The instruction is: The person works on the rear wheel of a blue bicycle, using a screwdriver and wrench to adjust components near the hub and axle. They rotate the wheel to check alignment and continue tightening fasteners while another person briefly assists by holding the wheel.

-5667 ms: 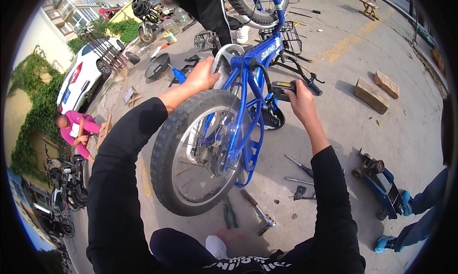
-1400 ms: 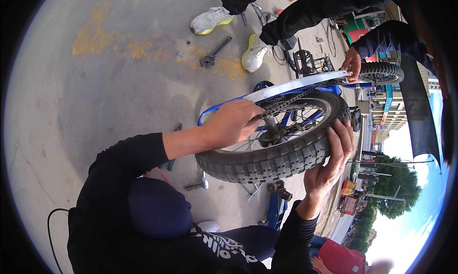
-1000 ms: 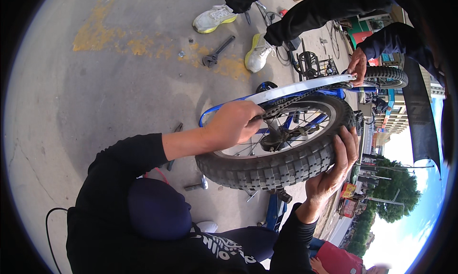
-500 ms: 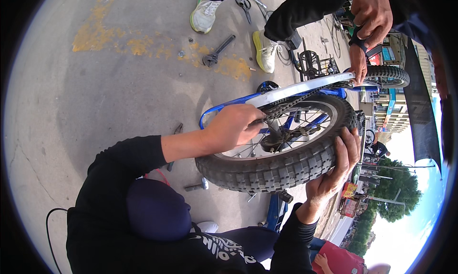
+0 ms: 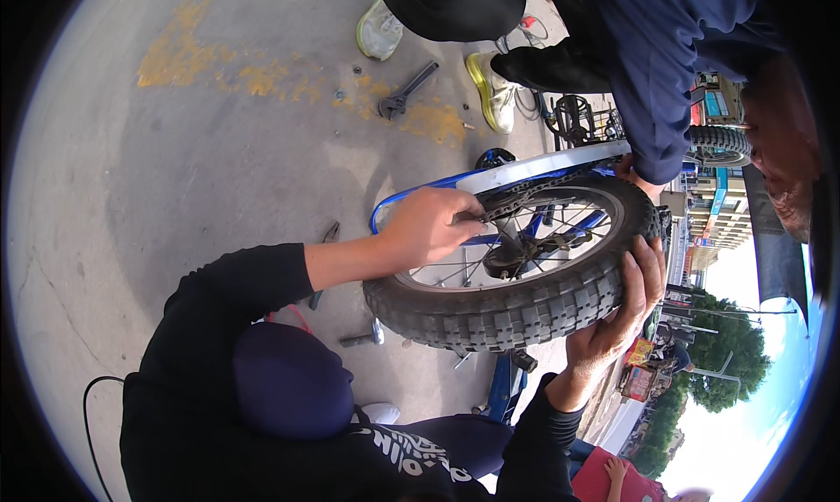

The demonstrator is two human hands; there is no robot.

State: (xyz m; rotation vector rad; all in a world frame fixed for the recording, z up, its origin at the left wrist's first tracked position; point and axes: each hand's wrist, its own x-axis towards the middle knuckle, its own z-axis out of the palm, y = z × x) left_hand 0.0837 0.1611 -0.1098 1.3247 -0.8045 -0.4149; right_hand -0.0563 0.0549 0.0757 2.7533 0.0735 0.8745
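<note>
A bicycle wheel with a knobby black tyre [image 5: 499, 323] fills the middle, beside a blue frame [image 5: 411, 193]. My left hand [image 5: 433, 228] is closed in a pinch at the near end of the chain [image 5: 534, 187], under the silver chain guard [image 5: 525, 165]. The exact bit between those fingertips is partly hidden. My right hand [image 5: 632, 296] wraps round the tyre's right side, fingers over the tread. Spokes and a dark hub [image 5: 512, 257] show between the hands. A co-worker's hand [image 5: 641, 180] reaches to the guard's far end, its fingers partly hidden.
On the concrete lie an adjustable wrench [image 5: 408, 93], pliers [image 5: 330, 233] and a metal-headed hand tool [image 5: 363, 334]. The co-worker's dark blue sleeve [image 5: 652, 91] leans in from the upper right. A person in a red top [image 5: 617, 480] is at lower right.
The co-worker has bent further in, and their arm now covers the guard's far end. My hands keep their hold; wheel and frame have shifted slightly right.
</note>
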